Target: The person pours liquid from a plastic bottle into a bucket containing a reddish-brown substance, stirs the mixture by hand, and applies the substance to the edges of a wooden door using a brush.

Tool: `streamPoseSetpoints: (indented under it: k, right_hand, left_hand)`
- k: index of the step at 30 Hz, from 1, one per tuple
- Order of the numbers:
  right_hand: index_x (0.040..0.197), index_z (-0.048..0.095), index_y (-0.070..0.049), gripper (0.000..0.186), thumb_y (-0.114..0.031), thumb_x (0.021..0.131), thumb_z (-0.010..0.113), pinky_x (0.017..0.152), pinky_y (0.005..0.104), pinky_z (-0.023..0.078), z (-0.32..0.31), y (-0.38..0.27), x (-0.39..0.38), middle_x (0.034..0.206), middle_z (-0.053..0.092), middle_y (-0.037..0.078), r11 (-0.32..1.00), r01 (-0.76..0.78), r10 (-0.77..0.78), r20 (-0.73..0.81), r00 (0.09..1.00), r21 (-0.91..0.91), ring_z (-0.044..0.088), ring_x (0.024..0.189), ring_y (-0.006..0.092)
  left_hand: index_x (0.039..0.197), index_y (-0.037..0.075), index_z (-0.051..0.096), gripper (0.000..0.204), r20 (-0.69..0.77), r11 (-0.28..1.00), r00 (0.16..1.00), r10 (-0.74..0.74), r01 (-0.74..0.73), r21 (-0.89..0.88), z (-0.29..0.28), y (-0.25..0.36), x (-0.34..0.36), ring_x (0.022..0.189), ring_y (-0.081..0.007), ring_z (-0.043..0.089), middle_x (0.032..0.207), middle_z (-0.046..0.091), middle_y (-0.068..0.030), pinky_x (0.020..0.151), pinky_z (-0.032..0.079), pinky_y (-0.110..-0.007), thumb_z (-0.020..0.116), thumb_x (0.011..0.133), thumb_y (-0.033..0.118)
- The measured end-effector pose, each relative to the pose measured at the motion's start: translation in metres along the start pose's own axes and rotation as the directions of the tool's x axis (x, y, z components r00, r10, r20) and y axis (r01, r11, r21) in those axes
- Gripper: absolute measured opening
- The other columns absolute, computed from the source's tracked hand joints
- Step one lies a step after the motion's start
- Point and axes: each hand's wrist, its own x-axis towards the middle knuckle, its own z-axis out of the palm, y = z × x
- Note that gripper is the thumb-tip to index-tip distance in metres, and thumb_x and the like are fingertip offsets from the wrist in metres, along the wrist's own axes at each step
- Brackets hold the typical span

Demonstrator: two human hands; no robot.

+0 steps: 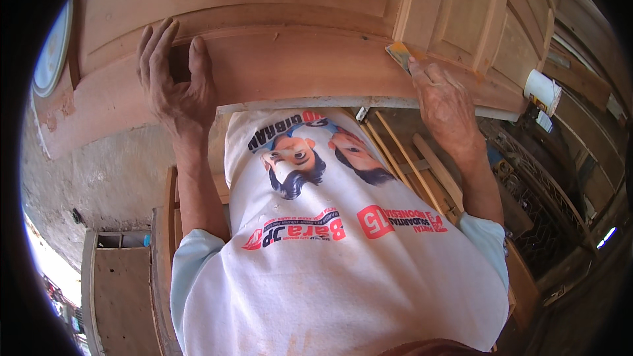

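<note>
A reddish-brown wooden door panel (297, 66) with raised frames lies flat in front of me. My left hand (178, 79) rests on its near rail, fingers spread and thumb apart, with a dark patch showing between them. Farther right, my right hand (445, 95) pinches a small flat putty scraper (398, 55), yellow-orange on top with a greyish edge. The scraper's tip meets the wood near a joint between the rail and an upright piece. Orange-yellow smears mark the panel just right of that hand.
A white tub (544, 91) stands by the panel's right end. At the far left is a round white plastic piece (53, 49). Wooden strips (435, 171) lie below the panel, right of my printed white shirt (343, 270). A wooden cabinet (125, 290) stands at lower left.
</note>
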Motion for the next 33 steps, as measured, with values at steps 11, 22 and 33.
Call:
streamPoseSetpoints:
  k: [11,22,33]
  right_hand:
    - [0.115,0.069,-0.002,0.02,-0.017,0.103,0.062,0.083,0.0526,0.054,-0.015,0.017,0.016,0.102,0.071,0.022,0.991,0.026,0.0,-0.194,0.981,0.131,0.069,0.098,0.0436]
    - [0.106,0.065,-0.001,0.019,-0.019,0.104,0.063,0.08,0.0546,0.052,-0.008,0.007,0.056,0.097,0.069,0.023,0.965,0.071,-0.046,-0.101,0.994,0.253,0.067,0.094,0.0465]
    - [0.105,0.065,0.001,0.018,-0.018,0.102,0.064,0.081,0.0553,0.052,-0.017,-0.009,0.067,0.101,0.07,0.024,0.995,0.014,-0.015,0.009,1.0,0.101,0.067,0.096,0.0476]
  left_hand:
    - [0.128,0.006,0.073,0.033,-0.04,1.0,0.999,-0.014,0.015,0.008,0.003,-0.01,-0.001,0.134,-0.0333,0.062,0.131,0.073,-0.01,0.11,0.051,-0.044,0.079,0.097,0.016]
    - [0.123,0.008,0.075,0.03,-0.073,0.985,0.993,-0.088,0.098,0.144,0.0,-0.048,-0.001,0.127,-0.0306,0.066,0.127,0.075,-0.0102,0.105,0.054,-0.042,0.08,0.095,0.019]
    - [0.121,0.009,0.077,0.03,-0.097,0.983,0.995,-0.038,0.054,0.175,0.002,-0.062,0.001,0.126,-0.029,0.068,0.127,0.075,-0.0088,0.105,0.055,-0.041,0.081,0.094,0.021]
